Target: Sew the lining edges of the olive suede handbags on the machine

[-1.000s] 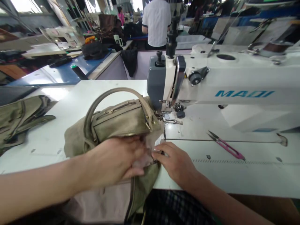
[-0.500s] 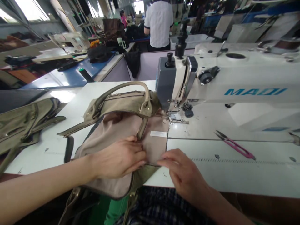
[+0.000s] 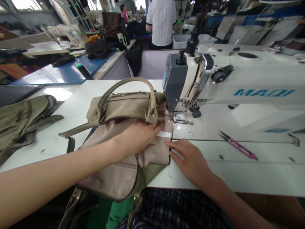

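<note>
An olive bag (image 3: 130, 105) with a looped handle lies on the white table, its pinkish-beige lining (image 3: 152, 154) turned outward. My left hand (image 3: 140, 135) rests on the lining below the handle, beside a small white label (image 3: 164, 134); its fingers curl at the fabric and their tips are partly hidden. My right hand (image 3: 184, 156) is at the lining's right edge, thumb and forefinger apart on either side of the border, the thumb low. The edge of the bag reaches the presser foot of the sewing machine (image 3: 181, 119).
Pink-handled thread snips (image 3: 238, 148) lie on the table (image 3: 238, 175) at right. Another olive bag (image 3: 21, 117) is at left. A green-topped thread cone (image 3: 84, 71) stands behind. A person in a white shirt (image 3: 162, 24) stands in the background.
My left hand has moved up and right across the lining, toward the label. My right hand has shifted slightly up along the edge. The bag's handle stands more upright.
</note>
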A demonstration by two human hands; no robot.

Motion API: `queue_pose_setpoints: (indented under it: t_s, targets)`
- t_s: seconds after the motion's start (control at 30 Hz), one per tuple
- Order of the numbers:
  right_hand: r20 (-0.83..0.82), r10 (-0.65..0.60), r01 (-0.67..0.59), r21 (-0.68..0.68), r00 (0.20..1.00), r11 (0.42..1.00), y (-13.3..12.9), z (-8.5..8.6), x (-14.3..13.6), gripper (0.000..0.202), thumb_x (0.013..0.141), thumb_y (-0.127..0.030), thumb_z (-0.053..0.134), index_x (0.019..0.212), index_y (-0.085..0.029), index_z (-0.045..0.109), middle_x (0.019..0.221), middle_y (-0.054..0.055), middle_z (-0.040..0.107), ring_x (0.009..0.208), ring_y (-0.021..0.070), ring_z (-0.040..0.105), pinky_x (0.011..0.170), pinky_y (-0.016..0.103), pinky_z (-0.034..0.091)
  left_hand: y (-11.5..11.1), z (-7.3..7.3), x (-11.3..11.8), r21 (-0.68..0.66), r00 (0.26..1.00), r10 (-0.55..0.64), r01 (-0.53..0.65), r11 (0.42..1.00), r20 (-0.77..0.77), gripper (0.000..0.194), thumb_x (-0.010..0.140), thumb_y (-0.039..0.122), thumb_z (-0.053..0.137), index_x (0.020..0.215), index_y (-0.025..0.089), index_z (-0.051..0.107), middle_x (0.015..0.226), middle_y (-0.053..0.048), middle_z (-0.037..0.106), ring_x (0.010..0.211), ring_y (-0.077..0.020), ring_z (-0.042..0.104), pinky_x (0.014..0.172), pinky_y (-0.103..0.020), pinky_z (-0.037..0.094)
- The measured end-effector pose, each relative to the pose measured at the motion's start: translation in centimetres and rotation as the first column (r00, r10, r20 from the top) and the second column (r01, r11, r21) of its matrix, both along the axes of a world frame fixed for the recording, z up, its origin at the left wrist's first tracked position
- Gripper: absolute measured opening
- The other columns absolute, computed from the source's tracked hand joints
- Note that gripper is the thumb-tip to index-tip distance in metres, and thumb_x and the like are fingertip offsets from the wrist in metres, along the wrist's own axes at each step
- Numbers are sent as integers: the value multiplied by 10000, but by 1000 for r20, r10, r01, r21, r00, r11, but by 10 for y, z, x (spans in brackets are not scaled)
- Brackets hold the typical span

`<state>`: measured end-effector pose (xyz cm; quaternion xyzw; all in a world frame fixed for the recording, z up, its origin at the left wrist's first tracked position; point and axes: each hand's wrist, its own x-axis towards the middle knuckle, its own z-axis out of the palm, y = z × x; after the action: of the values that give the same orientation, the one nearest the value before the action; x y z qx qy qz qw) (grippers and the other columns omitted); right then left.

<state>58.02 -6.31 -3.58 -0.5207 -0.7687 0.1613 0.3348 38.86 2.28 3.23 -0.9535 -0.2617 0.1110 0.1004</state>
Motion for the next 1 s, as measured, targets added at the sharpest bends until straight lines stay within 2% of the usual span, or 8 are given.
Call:
queue_pose_setpoints:
  t_s: [0.1, 0.23, 0.33, 0.5, 0.67, 0.83, 0.93, 1.0]
  targets:
    - [63, -41, 34, 98, 997, 995, 3, 1, -5, 247, 862, -48, 545, 1035, -161, 681, 880, 54, 675, 796, 203, 610, 710, 330, 527, 3, -5, -4, -11, 993, -28, 30, 999, 115, 591, 867, 107, 483, 1432, 99, 310, 1428, -157, 429, 1139, -279, 571, 818, -365, 543]
    - [251, -81, 11, 268, 965, 963, 9, 3, -12, 207, 864, -61, 541, 957, -141, 708, 894, 108, 656, 846, 265, 589, 728, 396, 522, 5, -10, -9, -44, 981, -51, 60, 997, 186, 625, 873, 106, 453, 1465, 105, 255, 1520, -138, 316, 1263, -272, 486, 909, -358, 514]
    - [185, -27, -30, 298, 982, 954, 8, 2, -14, 233, 894, -42, 490, 940, -131, 700, 921, 103, 685, 862, 227, 622, 762, 341, 541, 8, -12, -9, -88, 977, -81, 100, 991, 196, 649, 861, 85, 430, 1478, 97, 233, 1548, -131, 265, 1345, -263, 401, 996, -367, 465]
    - [156, -50, -1, 308, 986, 951, -1, -6, -9, 277, 917, -57, 437, 934, -152, 696, 924, 89, 711, 820, 194, 663, 732, 300, 577, 15, -15, -5, -187, 960, -185, 225, 956, 208, 641, 864, 71, 409, 1484, 118, 252, 1577, -78, 199, 1461, -185, 154, 1191, -376, 207]
    - [158, -64, 9, 326, 985, 945, -1, -12, -8, 276, 904, -42, 443, 948, -128, 702, 928, 103, 719, 853, 211, 682, 745, 320, 596, 19, -20, -6, -223, 950, -222, 270, 937, 219, 579, 894, 93, 409, 1465, 133, 324, 1554, -63, 272, 1452, -173, 191, 1200, -354, 169]
    - [120, 16, -44, 231, 993, 972, -22, -9, -16, 289, 894, -48, 430, 1003, -111, 691, 1028, 118, 699, 988, 212, 654, 916, 335, 559, 19, -25, -10, -260, 950, -239, 287, 922, 201, 465, 967, 181, 394, 1432, 160, 401, 1482, -78, 411, 1387, -202, 348, 1152, -372, 272]
    - [39, 102, -105, 65, 994, 992, -41, -1, -24, 372, 814, -44, 428, 1109, -112, 645, 1134, 118, 656, 1123, 230, 590, 1066, 417, 456, 19, -24, -11, -274, 954, -226, 275, 922, 198, 484, 953, 143, 402, 1436, 164, 389, 1507, -75, 368, 1408, -185, 312, 1138, -361, 296]
    - [10, 129, -129, 35, 992, 991, -47, 3, -28, 341, 814, -52, 449, 1088, -120, 639, 1084, 120, 660, 1107, 238, 592, 1094, 461, 419, 18, -22, -9, -285, 955, -224, 275, 918, 196, 504, 935, 127, 417, 1437, 160, 385, 1519, -74, 346, 1422, -189, 281, 1152, -377, 278]
